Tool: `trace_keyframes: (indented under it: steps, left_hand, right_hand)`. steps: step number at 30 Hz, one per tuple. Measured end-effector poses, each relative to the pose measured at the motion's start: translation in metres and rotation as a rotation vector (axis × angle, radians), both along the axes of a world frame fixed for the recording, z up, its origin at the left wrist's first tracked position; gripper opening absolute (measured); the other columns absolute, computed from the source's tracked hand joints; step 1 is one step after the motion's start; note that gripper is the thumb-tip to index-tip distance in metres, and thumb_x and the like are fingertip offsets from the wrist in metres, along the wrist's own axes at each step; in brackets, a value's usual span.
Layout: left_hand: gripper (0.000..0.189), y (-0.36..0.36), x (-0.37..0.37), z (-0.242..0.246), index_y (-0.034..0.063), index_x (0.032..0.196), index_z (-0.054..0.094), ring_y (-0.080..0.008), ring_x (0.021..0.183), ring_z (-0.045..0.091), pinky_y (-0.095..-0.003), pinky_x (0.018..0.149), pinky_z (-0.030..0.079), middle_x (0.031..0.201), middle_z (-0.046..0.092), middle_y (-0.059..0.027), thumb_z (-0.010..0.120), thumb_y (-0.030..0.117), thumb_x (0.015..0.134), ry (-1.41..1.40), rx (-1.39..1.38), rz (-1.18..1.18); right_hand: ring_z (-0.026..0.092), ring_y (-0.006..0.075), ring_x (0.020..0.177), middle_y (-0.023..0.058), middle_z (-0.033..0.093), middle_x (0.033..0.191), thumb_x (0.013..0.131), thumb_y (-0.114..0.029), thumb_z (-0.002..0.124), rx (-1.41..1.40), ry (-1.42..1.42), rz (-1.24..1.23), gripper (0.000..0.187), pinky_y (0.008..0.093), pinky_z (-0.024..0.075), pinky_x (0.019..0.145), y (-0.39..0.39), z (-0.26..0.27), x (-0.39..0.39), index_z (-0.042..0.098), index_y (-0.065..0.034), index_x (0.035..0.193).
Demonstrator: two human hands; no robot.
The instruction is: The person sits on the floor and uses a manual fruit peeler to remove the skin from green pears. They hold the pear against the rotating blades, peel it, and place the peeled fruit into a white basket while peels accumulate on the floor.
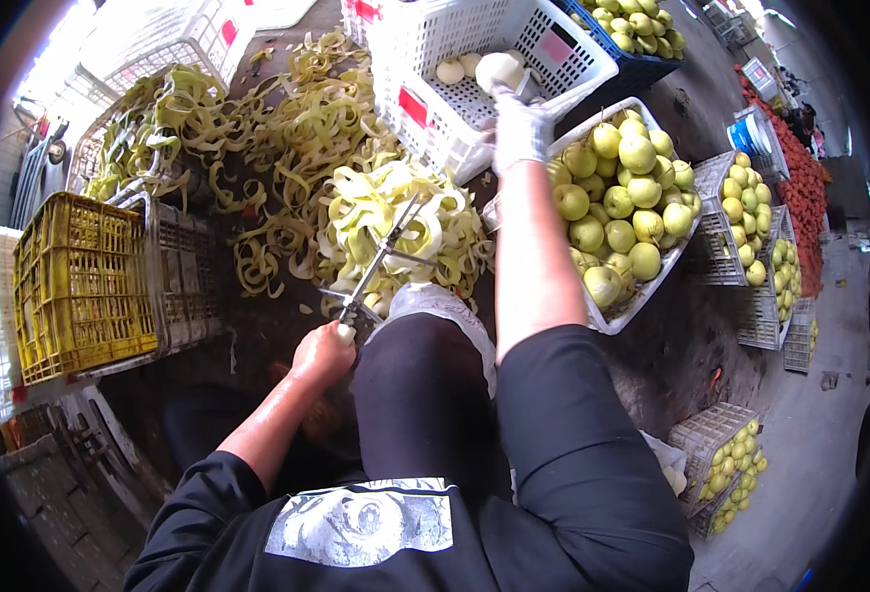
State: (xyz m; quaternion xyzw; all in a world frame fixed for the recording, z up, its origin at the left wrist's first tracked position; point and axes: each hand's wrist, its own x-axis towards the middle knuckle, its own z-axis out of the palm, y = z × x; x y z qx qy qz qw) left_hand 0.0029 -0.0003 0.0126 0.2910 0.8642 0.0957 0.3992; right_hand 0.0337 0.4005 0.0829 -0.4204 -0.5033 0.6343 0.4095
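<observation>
My left hand point(324, 354) is closed around the pale handle of a metal hand-cranked peeling device point(378, 263), whose rod points up over a heap of fresh peel ribbons point(435, 214). My right hand point(520, 122), in a white glove, reaches into a white plastic crate point(442, 133) and has its fingers at a peeled pale fruit point(499, 70). A few more peeled fruits point(450, 72) lie on the crate's floor. Beneath my right forearm's outer side stands a white crate point(653, 296) full of unpeeled yellow-green pears point(618, 201).
Older peel point(309, 126) covers the floor ahead. A yellow crate point(80, 285) stands at left. A blue crate point(638, 70) of pears is beyond the white one. More pear crates point(709, 222) and a white bucket point(749, 136) stand at right.
</observation>
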Motion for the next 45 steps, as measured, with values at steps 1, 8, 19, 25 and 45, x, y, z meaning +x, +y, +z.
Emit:
trace_keyframes:
  steps: [1,8,19,25,45]
  left_hand:
    - [0.024,0.001,-0.001,0.0,0.0047,0.095,0.07,-0.0416,0.09,0.07,-0.0507,0.082,0.056,0.09,0.073,-0.0222,0.062,0.027,0.087,-0.006,-0.009,0.014]
    - [0.015,0.005,-0.001,-0.001,0.0068,0.084,0.069,-0.0406,0.079,0.069,-0.0487,0.072,0.054,0.076,0.07,-0.0177,0.065,0.021,0.082,0.017,0.074,0.07]
    - [0.019,0.007,-0.002,0.001,0.0034,0.086,0.069,-0.0444,0.084,0.068,-0.0512,0.077,0.055,0.082,0.07,-0.0236,0.061,0.021,0.086,-0.032,0.059,0.072]
    - [0.02,0.007,-0.003,0.004,0.0021,0.083,0.065,-0.0388,0.068,0.069,-0.0469,0.064,0.053,0.071,0.068,-0.0203,0.062,0.021,0.088,0.02,0.143,0.024]
    - [0.022,0.006,-0.002,0.008,0.0011,0.085,0.067,-0.0443,0.083,0.068,-0.0512,0.077,0.054,0.081,0.069,-0.0242,0.06,0.023,0.087,0.043,0.144,0.046]
  right_hand:
    - [0.059,0.015,0.057,0.0077,0.066,0.082,0.087,-0.029,0.076,0.075,-0.295,-0.046,0.046,0.0292,0.0438,0.044,0.02,0.001,0.022,0.061,0.0016,0.118]
    - [0.054,0.0212,0.044,0.0074,0.054,0.065,0.091,-0.048,0.073,-0.45,-0.808,-0.113,0.05,0.0312,0.0467,0.039,0.099,-0.088,0.179,0.062,-0.0103,0.122]
    - [0.054,0.0093,0.046,0.0013,0.058,0.07,0.087,-0.049,0.077,-0.471,-0.033,-0.189,0.043,0.0172,0.0356,0.035,0.035,-0.077,0.163,0.063,-0.016,0.109]
    - [0.062,0.0183,0.061,0.0121,0.068,0.101,0.097,-0.049,0.064,-0.479,0.344,0.16,0.055,0.0248,0.0534,0.053,-0.01,-0.048,0.141,0.056,-0.0035,0.127]
    - [0.062,0.0167,0.108,0.0038,0.067,0.116,0.083,-0.022,0.083,-0.091,-0.033,0.453,0.048,0.0341,0.0522,0.096,-0.068,0.005,0.046,0.066,-0.0133,0.126]
